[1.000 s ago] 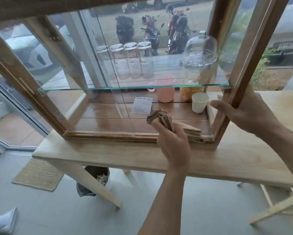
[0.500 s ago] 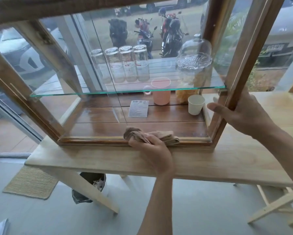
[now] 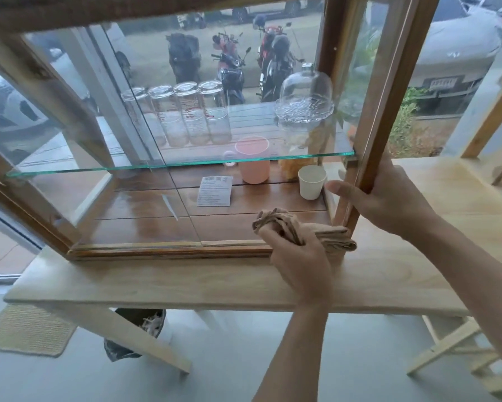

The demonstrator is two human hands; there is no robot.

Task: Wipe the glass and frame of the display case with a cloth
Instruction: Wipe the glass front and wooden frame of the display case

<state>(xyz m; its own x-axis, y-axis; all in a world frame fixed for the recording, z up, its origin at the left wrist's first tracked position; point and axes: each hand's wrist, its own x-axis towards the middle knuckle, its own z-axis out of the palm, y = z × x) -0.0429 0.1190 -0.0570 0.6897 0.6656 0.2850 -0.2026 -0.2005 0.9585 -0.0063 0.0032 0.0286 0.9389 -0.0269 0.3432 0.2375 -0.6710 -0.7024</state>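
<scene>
A wooden-framed glass display case [image 3: 168,252] stands on a pale wooden table [image 3: 157,282]. My left hand [image 3: 299,262] grips a crumpled beige cloth [image 3: 299,227] and presses it on the right end of the case's bottom front rail. My right hand [image 3: 386,198] holds the case's opened door frame [image 3: 389,91] at its lower part, thumb on the inner edge. A glass shelf [image 3: 180,165] spans the case at mid height.
On the glass shelf stand several upturned glasses [image 3: 186,114] and a glass dome [image 3: 306,94]. Below sit a pink cup [image 3: 254,161], a white paper cup [image 3: 311,181] and a card [image 3: 215,190]. A bin [image 3: 133,338] and mat [image 3: 26,329] lie under the table.
My left hand slid the cloth left along the bottom rail, then back to the rail's right end. My right hand kept hold of the door frame.
</scene>
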